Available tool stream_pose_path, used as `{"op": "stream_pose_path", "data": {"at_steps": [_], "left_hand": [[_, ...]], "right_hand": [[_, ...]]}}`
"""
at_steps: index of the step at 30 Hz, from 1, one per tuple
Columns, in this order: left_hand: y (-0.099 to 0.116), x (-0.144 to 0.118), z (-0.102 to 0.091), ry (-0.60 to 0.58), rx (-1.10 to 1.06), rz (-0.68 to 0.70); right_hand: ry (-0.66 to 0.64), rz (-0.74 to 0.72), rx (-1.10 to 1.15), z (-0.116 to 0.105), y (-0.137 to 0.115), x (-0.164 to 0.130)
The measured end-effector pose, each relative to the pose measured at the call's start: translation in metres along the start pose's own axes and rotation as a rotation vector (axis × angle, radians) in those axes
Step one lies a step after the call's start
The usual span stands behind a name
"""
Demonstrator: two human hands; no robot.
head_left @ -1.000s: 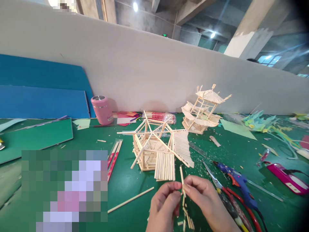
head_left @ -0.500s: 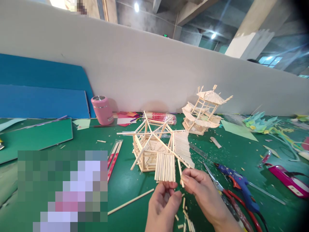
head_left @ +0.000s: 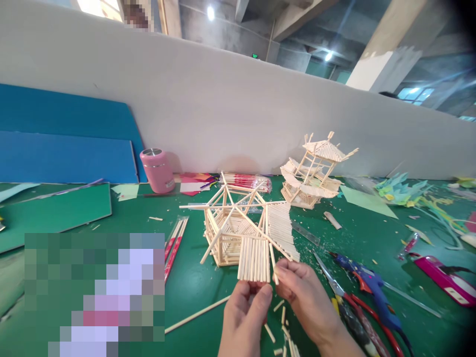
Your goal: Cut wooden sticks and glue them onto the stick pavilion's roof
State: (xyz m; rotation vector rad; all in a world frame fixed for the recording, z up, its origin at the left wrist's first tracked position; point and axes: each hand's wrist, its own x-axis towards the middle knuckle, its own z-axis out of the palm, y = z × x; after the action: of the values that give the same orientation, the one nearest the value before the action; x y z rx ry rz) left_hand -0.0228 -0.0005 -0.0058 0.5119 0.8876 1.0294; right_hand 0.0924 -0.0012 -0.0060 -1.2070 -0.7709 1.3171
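A pavilion model of pale wooden sticks [head_left: 225,260] stands on the table with bare rafters spreading from its top. A panel of sticks laid side by side [head_left: 254,260] slopes down at its front, and another roof panel [head_left: 281,225] covers the right side. My left hand [head_left: 245,310] is closed at the front panel's lower edge, fingers curled beneath it; the fingertips are partly hidden. Between thumb and fingers, my right hand [head_left: 303,292] pinches a thin wooden stick [head_left: 272,255], close alongside the panel's right edge.
Cut stick pieces [head_left: 283,315] lie below my hands. To the right are scissors [head_left: 330,277], a blue glue gun [head_left: 375,285] and a pink power strip [head_left: 446,280]. Behind stand a finished-looking stick pavilion [head_left: 322,168] and a pink flask [head_left: 158,171]. A long stick [head_left: 197,315] lies left.
My right hand has moved left, bringing its stick closer to the front panel's right edge. My left hand has shifted slightly left and stays at the panel's lower edge.
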Motion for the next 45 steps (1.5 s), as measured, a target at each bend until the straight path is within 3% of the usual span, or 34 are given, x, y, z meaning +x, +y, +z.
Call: {"op": "stream_pose_path", "data": {"at_steps": [28, 45], "left_hand": [[-0.0052, 0.0069, -0.0064, 0.062, 0.145, 0.064], [-0.0047, 0.0071, -0.0039, 0.063, 0.076, 0.051]], "right_hand": [[-0.041, -0.005, -0.053, -0.0007, -0.0023, 0.0024], [-0.055, 0.001, -0.037, 0.0028, -0.0031, 0.0048]]}}
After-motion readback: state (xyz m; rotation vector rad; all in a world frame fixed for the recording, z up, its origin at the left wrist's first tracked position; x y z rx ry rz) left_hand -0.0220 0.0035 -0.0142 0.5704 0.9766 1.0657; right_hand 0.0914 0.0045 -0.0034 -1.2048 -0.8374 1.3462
